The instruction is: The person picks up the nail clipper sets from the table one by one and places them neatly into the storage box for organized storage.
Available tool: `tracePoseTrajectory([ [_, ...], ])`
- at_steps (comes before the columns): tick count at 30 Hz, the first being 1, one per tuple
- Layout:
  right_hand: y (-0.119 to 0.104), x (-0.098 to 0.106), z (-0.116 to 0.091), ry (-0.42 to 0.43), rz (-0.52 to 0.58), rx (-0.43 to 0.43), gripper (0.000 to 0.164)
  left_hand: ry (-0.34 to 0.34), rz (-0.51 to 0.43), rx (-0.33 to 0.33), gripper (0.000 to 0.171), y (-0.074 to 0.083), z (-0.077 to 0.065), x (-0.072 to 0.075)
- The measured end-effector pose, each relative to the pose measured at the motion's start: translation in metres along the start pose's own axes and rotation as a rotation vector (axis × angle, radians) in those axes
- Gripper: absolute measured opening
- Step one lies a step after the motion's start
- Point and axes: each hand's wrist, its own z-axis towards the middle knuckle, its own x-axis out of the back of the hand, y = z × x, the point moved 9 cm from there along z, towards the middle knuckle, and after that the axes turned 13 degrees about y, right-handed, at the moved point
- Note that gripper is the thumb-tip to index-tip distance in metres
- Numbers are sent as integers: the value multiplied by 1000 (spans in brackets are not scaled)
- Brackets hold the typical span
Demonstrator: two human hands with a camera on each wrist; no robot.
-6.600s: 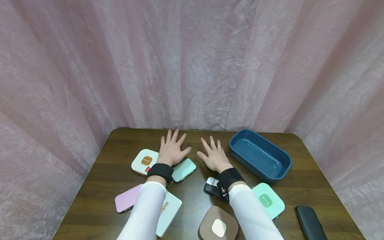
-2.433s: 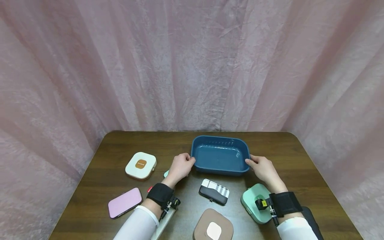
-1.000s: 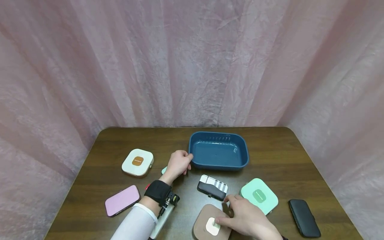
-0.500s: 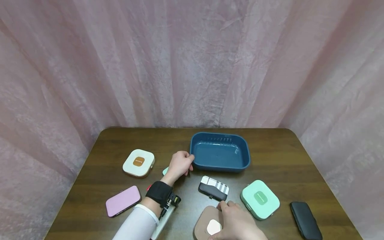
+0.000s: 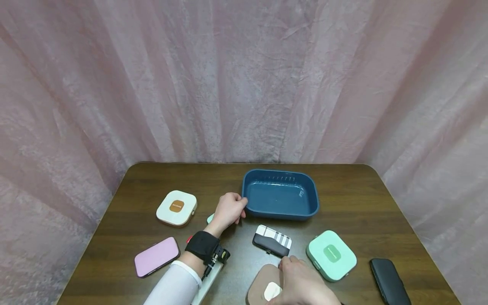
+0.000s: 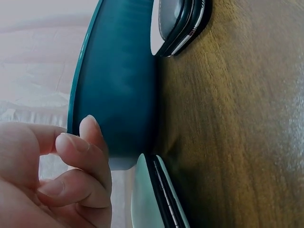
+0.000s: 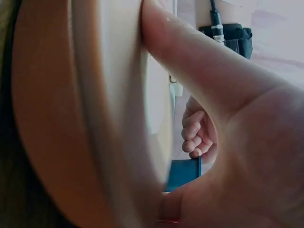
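Observation:
My left hand [image 5: 228, 207] pinches the near left end of a blue plastic bin's rim; the bin [image 5: 282, 213] stands upright with nothing inside. In the left wrist view, thumb and index finger [image 6: 90, 133] meet at the bin's edge, the other fingers curled. My right hand [image 5: 305, 281] grips a brown rounded-square case [image 5: 263, 279] with a pale label, at the table's near side. The right wrist view has the thumb on one side of this thick case [image 7: 52, 109] and the fingers around the other, partly hidden by it.
Around lie a white case [image 5: 177, 207], a pink case [image 5: 157, 256], a striped-and-black case [image 5: 271, 240], a mint square case [image 5: 331, 255] and a black case [image 5: 389, 281]. A mint case [image 6: 147, 194] and a pale flat box [image 5: 207, 284] sit partly under my left arm.
Earlier both hands brought the bin from the right to the middle. My right hand then let go of it, came down to the brown case and gripped it; the left stayed on the rim.

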Motion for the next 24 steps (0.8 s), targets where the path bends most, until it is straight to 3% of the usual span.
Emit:
tracePoseTrajectory([
  [5,0,-4,-2,-44,112,-54,77,-8,-5,7,35,0,0,0],
  [10,-4,-3,-2,-35,231,22,74,-14,-8,12,33,-1,1,-1],
  [14,-6,1,-1,-49,390,72,63,-17,-13,17,32,-2,1,-3],
  [19,-5,6,2,-110,625,26,50,-20,-20,26,33,-2,1,-3],
  [24,-4,15,9,-100,735,7,50,-23,-24,29,33,-3,1,-2],
])
